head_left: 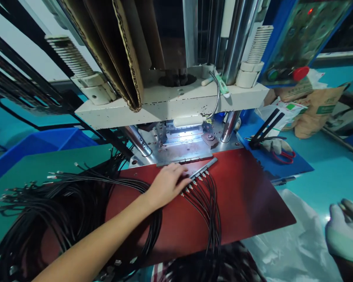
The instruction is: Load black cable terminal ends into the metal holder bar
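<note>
My bare left hand (pixel 167 184) pinches the lower left end of a narrow metal fixture bar (pixel 204 168), thumb on the near side and fingers beyond. The bar lies slanted over the red board. Several black cables (pixel 210 207) with small metal connectors run from its near edge down toward my lap. Just behind, a second metal strip (pixel 191 159) lies along the press base. At the far right, my right hand (pixel 345 231) wears a whitish glove, away from the bar. Its fingers are curled, and what they hold, if anything, cannot be made out.
A press with a lit die (pixel 184 133) stands ahead between steel posts. Bundled black cables (pixel 47 207) cover the left, near a blue bin (pixel 41 145). On the right are a blue mat (pixel 294 166) with red-handled scissors (pixel 285 157), paper bags (pixel 317 105) and a red button (pixel 300 73).
</note>
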{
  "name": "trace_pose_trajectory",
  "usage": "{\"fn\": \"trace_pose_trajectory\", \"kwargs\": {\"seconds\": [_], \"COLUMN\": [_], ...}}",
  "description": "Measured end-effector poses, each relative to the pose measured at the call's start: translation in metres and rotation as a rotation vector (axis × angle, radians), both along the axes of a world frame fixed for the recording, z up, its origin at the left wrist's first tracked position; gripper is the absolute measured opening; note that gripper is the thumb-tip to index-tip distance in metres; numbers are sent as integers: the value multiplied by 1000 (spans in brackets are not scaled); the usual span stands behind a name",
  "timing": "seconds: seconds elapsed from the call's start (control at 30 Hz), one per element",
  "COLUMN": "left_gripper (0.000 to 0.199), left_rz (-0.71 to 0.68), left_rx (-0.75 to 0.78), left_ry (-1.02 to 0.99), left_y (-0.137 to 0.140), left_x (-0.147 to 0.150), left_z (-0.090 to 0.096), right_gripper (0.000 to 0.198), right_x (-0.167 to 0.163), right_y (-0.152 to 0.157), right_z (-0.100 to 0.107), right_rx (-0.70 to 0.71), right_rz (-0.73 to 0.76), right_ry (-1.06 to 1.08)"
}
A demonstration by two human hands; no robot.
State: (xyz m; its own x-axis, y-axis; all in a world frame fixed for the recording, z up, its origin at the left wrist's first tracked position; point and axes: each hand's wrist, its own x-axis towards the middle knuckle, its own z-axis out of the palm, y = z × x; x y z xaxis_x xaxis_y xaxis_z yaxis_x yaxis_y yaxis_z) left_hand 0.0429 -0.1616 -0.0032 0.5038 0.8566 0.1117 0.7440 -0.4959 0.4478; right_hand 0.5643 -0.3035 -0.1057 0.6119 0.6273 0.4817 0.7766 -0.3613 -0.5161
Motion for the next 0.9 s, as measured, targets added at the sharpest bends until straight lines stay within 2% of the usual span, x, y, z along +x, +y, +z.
{"fn": "trace_pose_trajectory", "kwargs": {"seconds": [0.03, 0.07, 0.1, 0.13, 0.2, 0.27, 0.37, 0.43, 0.5, 0.57, 0.6, 0.7, 0.8, 0.9], "left_gripper": [24, 21, 19, 16, 11, 9, 11, 15, 17, 16, 16, 20, 24, 26], "left_rz": [-6, 13, 50, 88, 130, 134, 135, 128, 110, 71, 39, -85, -127, -60], "left_rx": [-60, -104, -126, -133, -162, -234, -344, -322, -199, -22, 63, 199, 210, 233], "left_ry": [-22, -45, -66, -83, -105, -153, -303, -387, -413, -372, -332, -185, -92, -89], "left_y": [-4, -7, -8, -7, -4, 0, 10, 19, 29, 37, 41, 48, 63, 99], "left_x": [12, 22, 29, 34, 37, 34, 24, 18, 12, 8, 7, 3, -1, -5], "left_z": [-1, -3, -6, -8, -10, -5, 17, 35, 50, 56, 55, 44, 29, 19], "right_gripper": [63, 54, 47, 40, 39, 49, 74, 78, 71, 71, 71, 56, 52, 53], "right_x": [-26, -55, -85, -114, -169, -212, -256, -275, -293, -312, -322, -345, -352, -351], "right_y": [12, 23, 34, 43, 57, 65, 65, 56, 40, 24, 18, 12, 32, 74], "right_z": [27, 52, 73, 90, 108, 108, 95, 88, 86, 84, 83, 82, 93, 111], "right_rx": [-40, 33, 21, -62, -294, -415, -509, -600, -789, -977, -1027, -1018, -975, -1027], "right_rz": [26, 36, 156, 351, 686, 888, 1069, 1176, 1268, 1414, 1498, 1624, 1621, 1680], "right_ry": [85, 115, 192, 331, 601, 928, 1453, 1716, 1904, 1947, 1909, 1714, 1652, 1789]}}
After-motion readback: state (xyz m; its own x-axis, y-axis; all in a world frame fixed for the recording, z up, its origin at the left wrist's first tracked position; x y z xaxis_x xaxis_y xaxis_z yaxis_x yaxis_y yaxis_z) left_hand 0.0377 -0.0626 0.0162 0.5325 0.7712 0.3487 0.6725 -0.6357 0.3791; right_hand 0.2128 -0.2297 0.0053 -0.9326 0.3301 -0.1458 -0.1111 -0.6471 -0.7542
